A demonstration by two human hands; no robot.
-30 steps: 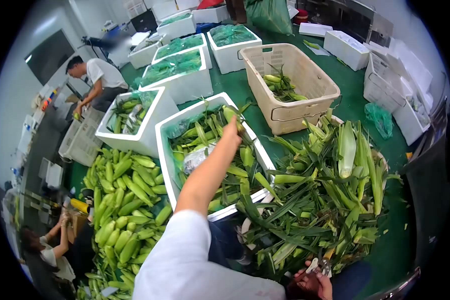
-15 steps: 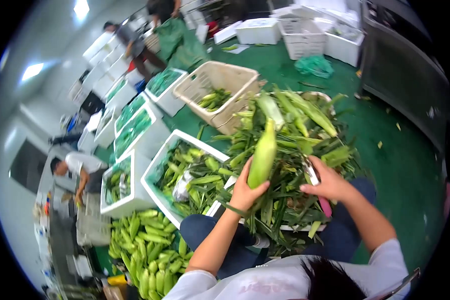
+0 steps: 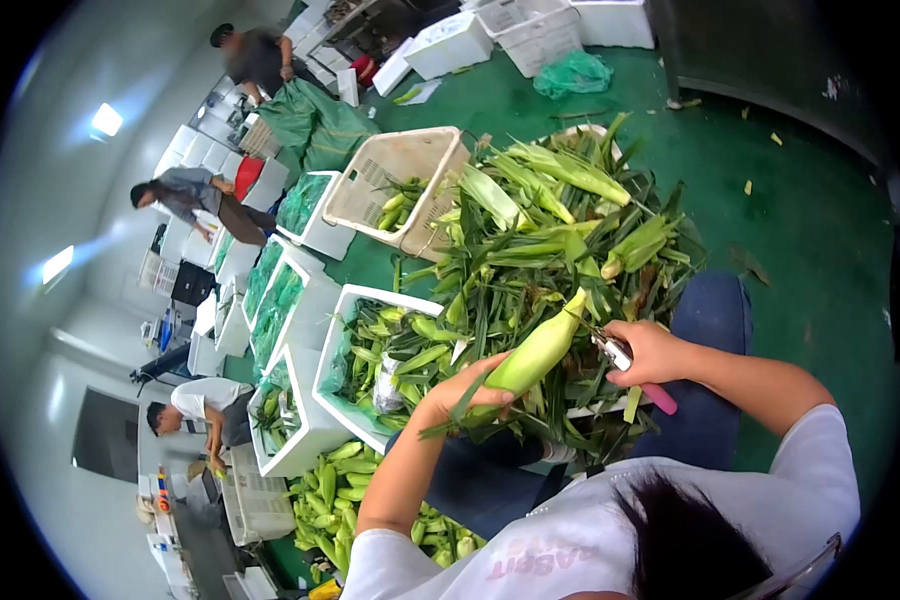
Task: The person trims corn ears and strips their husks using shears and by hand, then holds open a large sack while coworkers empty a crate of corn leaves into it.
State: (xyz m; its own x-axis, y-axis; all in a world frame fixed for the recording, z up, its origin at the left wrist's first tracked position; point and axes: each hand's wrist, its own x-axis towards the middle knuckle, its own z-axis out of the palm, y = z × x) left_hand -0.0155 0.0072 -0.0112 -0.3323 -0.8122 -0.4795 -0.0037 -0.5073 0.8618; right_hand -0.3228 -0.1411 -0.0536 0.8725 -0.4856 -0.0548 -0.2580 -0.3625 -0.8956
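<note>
My left hand is wrapped round the lower end of a green ear of corn, still in its pale husk and tilted with its tip up to the right. In my right hand is a pair of pruning shears with a pink handle. Its metal jaws are close to the upper part of the ear; whether they touch it I cannot tell. Beneath both hands lies a large heap of corn husks and leaves, with several ears on top.
Left of the heap stands a white foam box of corn, with more foam boxes behind. A beige crate holds several ears. Peeled-down ears are piled on the green floor. People work at the far left. A metal cabinet stands right.
The ear has gone from nearly upright to leaning right, its tip now nearer the shears. My left hand moved lower and left. The camera view has turned.
</note>
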